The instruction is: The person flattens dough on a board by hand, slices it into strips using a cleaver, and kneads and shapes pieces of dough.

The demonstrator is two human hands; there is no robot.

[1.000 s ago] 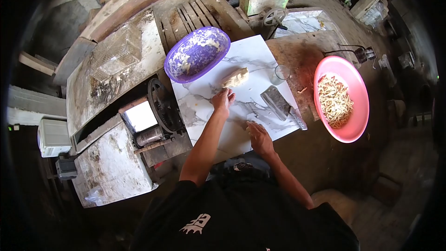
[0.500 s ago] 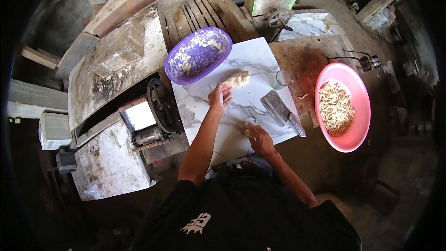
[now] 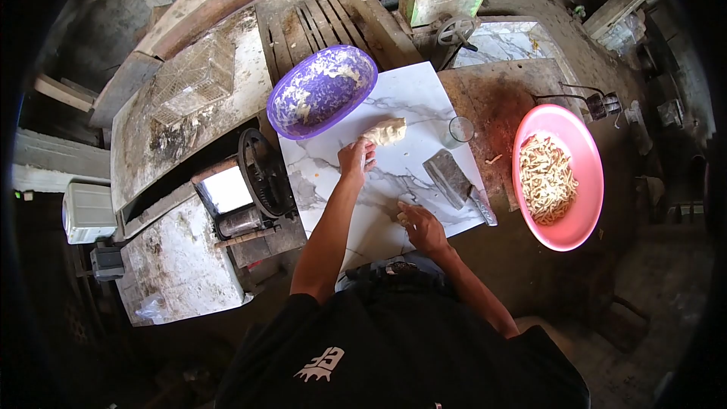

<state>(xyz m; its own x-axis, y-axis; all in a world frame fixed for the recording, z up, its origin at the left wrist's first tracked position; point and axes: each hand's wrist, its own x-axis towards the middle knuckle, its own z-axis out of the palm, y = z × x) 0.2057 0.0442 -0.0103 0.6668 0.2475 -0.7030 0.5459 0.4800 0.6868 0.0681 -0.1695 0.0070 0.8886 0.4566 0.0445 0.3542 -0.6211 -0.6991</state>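
A pale lump of dough [image 3: 388, 132] lies on the marble-patterned board [image 3: 318, 170], below and right of the purple basin. My left hand [image 3: 356, 159] is at the near left end of this lump, its fingers curled and its thumb side against the dough. Closer to my body, my right hand [image 3: 425, 230] is held low over the board with bent fingers; a small pale bit, seemingly dough, shows at its fingertips. Right of both hands, a cleaver [image 3: 448, 178] rests on the board with its handle toward the near right corner. Beyond it stands a clear glass [image 3: 460, 129].
The purple basin [image 3: 323, 93], smeared with dough, sits at the board's far left corner. A pink basin [image 3: 592, 174] at the right holds many small dough strips. A hand-wheel machine [image 3: 265, 174] adjoins the board's left edge. Another wheel [image 3: 457, 30] stands farther back.
The fingers of my left hand have curled in slightly beside the dough. My right hand stays almost where it was. The whole view has shifted a little.
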